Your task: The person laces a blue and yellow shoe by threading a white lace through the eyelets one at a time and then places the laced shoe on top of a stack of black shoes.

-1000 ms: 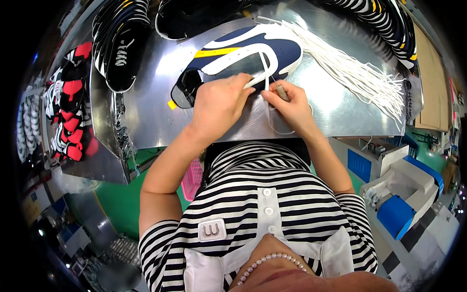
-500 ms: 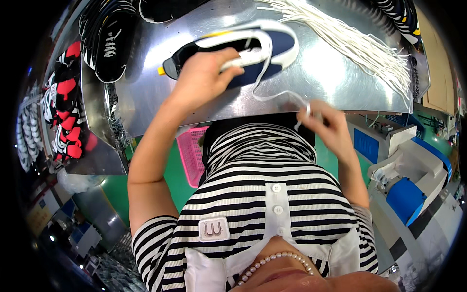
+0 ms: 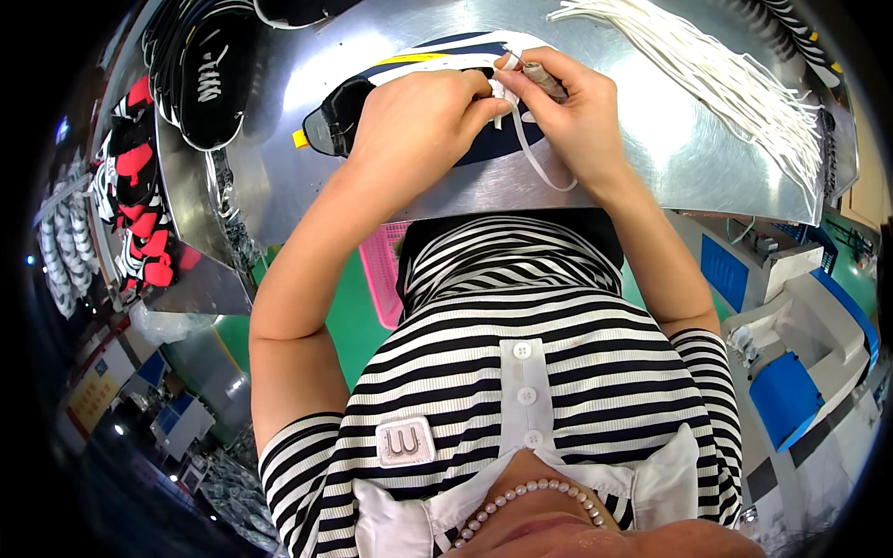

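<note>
While the navy-and-white shoe with a yellow stripe [image 3: 486, 145] lies on the shiny metal table [image 3: 642, 191] at 12 o'clock from the wearer, the right hand [image 3: 579, 104] pinches a flat white lace [image 3: 527, 149] at its opening; the left hand [image 3: 414, 116] bunches its fingertips beside it, their exact grip impossible to tell. Lacing looks only partway done: a slack length curves toward 5 o'clock, seemingly not yet drawn in
</note>
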Demonstrator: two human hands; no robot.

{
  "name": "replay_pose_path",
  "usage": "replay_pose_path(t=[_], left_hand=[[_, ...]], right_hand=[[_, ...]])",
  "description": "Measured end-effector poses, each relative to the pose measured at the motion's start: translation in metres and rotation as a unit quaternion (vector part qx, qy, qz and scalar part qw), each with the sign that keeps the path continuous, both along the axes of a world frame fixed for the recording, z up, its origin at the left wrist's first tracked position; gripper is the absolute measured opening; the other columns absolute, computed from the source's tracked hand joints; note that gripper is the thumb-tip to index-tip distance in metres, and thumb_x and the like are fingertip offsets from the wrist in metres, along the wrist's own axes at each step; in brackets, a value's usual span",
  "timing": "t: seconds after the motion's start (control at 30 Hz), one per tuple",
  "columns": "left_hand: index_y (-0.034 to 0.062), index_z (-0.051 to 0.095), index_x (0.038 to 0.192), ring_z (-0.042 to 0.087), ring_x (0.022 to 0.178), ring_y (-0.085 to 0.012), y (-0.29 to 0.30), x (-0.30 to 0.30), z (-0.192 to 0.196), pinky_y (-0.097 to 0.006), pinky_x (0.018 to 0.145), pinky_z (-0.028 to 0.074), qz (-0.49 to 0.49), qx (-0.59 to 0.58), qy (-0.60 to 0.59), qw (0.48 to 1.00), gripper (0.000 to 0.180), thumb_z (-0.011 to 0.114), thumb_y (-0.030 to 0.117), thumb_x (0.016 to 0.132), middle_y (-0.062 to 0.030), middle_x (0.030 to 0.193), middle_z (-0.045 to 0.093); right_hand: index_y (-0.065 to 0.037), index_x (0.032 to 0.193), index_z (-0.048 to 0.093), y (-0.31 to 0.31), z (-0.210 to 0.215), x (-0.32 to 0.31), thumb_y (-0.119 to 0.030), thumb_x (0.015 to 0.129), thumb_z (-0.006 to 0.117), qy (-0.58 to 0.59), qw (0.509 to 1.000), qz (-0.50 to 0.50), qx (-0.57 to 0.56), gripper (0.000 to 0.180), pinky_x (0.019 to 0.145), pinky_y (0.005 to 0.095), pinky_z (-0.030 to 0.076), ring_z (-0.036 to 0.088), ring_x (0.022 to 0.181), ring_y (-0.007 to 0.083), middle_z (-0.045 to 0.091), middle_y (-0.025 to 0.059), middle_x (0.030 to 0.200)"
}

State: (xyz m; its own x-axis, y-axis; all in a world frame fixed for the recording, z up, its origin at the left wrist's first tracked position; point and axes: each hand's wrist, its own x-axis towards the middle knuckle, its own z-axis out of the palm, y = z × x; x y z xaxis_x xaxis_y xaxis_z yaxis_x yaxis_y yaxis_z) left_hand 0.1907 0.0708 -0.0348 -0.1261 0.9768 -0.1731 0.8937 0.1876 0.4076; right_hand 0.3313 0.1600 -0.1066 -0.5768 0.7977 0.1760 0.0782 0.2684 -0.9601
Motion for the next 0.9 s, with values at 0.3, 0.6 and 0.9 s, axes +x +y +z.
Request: replay_pose_path(t=[0.3,0.6,0.9], left_hand=[[0.0077,0.073,0.091,0.057,0.054,-0.0278,0.004,-0.005,-0.027,-0.036,0.054,0.044,0.037,0.083,-0.013,0.996,0.027,0.066,0.033,0.09,-0.0119,0.061,0.06],[0.0045,0.072,0.091,0.05,0.049,-0.0201,0.008,-0.004,-0.022,-0.033,0.052,0.041,0.046,0.053,-0.035,0.997,0.025,0.068,0.029,0.09,-0.0098,0.059,0.058],[0.0019,0.067,0.099,0.065,0.079,-0.0331,-0.004,0.001,-0.026,-0.041,0.07,0.051,-0.063,0.113,-0.085,0.988,0.02,0.069,0.01,0.08,-0.0134,0.088,0.068]], right_hand=[[-0.001,0.097,0.059,-0.011,0.007,0.024,-0.017,0.09,0.067,-0.005,0.999,0.014,-0.046,0.019,0.064,0.0314,0.052,0.069,0.069,0.0219,0.069,0.0127,0.08],[-0.003,0.092,0.057,-0.012,0.007,0.039,-0.016,0.091,0.065,-0.115,0.991,0.073,-0.009,0.016,0.06,0.0357,0.05,0.066,0.064,0.0278,0.067,0.0109,0.071],[-0.001,0.091,0.053,-0.016,0.004,0.016,-0.012,0.091,0.062,-0.228,0.961,0.071,0.142,0.014,0.061,0.0426,0.05,0.065,0.067,0.0347,0.066,0.0145,0.073]])
